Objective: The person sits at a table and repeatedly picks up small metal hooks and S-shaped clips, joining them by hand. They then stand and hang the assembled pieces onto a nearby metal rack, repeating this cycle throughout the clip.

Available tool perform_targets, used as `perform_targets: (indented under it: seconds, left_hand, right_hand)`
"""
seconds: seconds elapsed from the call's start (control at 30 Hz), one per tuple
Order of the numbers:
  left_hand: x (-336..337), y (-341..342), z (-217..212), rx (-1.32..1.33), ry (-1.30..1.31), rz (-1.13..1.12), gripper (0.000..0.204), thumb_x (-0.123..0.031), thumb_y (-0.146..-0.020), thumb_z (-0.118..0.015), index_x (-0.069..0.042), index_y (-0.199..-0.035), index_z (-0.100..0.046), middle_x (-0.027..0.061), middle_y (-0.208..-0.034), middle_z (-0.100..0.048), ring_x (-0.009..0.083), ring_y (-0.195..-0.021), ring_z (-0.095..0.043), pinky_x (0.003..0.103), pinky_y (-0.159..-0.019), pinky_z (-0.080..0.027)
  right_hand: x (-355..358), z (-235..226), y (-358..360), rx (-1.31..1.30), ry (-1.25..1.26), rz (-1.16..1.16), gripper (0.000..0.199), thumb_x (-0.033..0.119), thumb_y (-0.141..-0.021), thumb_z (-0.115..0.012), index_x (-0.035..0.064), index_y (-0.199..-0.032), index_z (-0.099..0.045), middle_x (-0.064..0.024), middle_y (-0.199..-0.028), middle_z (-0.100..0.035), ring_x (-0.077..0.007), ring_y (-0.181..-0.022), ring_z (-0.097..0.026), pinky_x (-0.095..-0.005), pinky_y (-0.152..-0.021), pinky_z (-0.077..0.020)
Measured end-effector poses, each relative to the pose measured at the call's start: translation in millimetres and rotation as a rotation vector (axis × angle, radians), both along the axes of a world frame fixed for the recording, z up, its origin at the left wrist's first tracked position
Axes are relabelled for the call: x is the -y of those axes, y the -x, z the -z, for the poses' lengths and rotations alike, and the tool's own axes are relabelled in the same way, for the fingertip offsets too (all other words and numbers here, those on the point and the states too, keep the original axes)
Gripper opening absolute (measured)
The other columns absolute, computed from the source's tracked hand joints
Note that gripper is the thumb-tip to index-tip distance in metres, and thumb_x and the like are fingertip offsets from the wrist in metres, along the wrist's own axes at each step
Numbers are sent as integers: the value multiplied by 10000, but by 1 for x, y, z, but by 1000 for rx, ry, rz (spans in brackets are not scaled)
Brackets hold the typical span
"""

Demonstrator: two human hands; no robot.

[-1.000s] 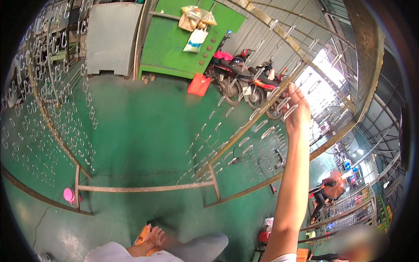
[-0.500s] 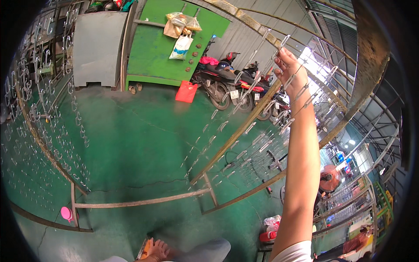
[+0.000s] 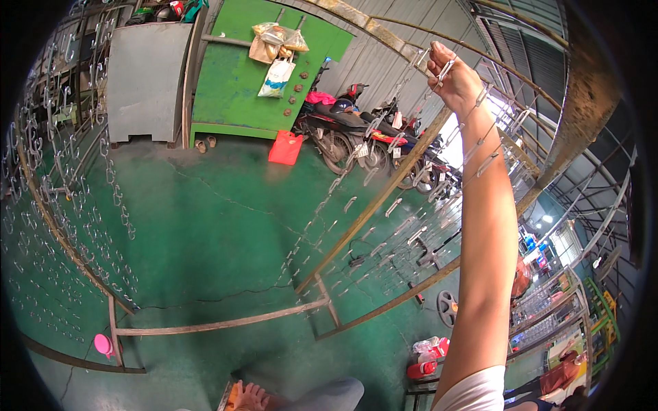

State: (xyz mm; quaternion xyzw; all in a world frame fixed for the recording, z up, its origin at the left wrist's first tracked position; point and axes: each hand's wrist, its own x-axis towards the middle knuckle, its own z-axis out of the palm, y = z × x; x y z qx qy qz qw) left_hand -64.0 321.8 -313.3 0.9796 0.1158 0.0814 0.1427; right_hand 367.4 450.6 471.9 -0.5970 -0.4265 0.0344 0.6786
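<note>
My right arm is stretched up at the right, and my right hand (image 3: 454, 81) is high beside the rack's top bar. Its fingers are bent and closed around a slim silver wire hook (image 3: 445, 69). More linked wire hooks (image 3: 488, 164) hang in front of my forearm. Low in the picture, my left hand (image 3: 250, 396) lies beside my knee with its fingers spread, against an orange thing (image 3: 234, 395) with a brown edge. The lower frame edge cuts that thing off, so its kind is unclear.
Metal rack frames with chains of hooks (image 3: 110, 171) stand left and right, joined by a low crossbar (image 3: 226, 323). Behind are a green cabinet (image 3: 240, 82), parked motorbikes (image 3: 339, 133) and a red bag (image 3: 285, 147). A person (image 3: 558, 375) is at the lower right.
My right hand has risen slightly, its fingers drawing closer together, and my forearm has shifted right. The hooks around it have swung. My left hand stays about where it was.
</note>
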Motion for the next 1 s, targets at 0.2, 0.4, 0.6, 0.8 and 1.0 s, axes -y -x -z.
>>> perform_targets:
  seconds: [0.2, 0.4, 0.6, 0.8, 1.0]
  left_hand:
    - [0, -3, 5, 22, 32, -17, 367, -451, -813, -535, -132, -977, -612, 60, -1087, -566, 257, -1140, -454, 656, -1039, -166]
    - [-3, 0, -21, -71, 48, 26, 393, -452, -829, -515, -125, -1030, -601, 67, -1128, -556, 266, -1170, -434, 649, -1044, -158]
    - [-7, -5, -63, -291, 172, 26, 458, -433, -912, -383, -100, -1198, -517, 86, -1257, -481, 269, -1280, -341, 600, -1089, -101]
    - [-6, -3, -58, -229, 114, 1, 440, -436, -909, -407, -113, -1167, -558, 67, -1246, -508, 262, -1255, -372, 598, -1090, -120]
    - [-1, -1, -52, -220, 80, 1, 441, -449, -895, -434, -129, -1159, -583, 70, -1243, -524, 264, -1239, -401, 603, -1077, -165]
  right_hand:
    - [-5, -2, 7, 33, 56, -38, 170, 213, -885, -640, 126, -1031, -634, 66, -810, -598, -56, -676, -530, -234, -591, -384]
    - [-7, -4, -11, 50, 112, -126, 208, 241, -859, -669, 155, -1048, -643, 60, -841, -613, -74, -792, -567, -260, -646, -431]
    - [-9, -13, -39, -40, 96, -107, 157, 340, -839, -669, 202, -898, -625, 40, -728, -611, -115, -684, -561, -337, -639, -418]
    - [25, 79, -58, 106, 109, -385, 303, 314, -895, -609, 116, -1116, -546, 32, -800, -583, -90, -713, -538, -246, -638, -436]
    - [79, 351, -44, -124, 278, -99, 274, 253, -860, -657, 56, -1049, -642, -8, -903, -638, -104, -795, -581, -242, -699, -463]
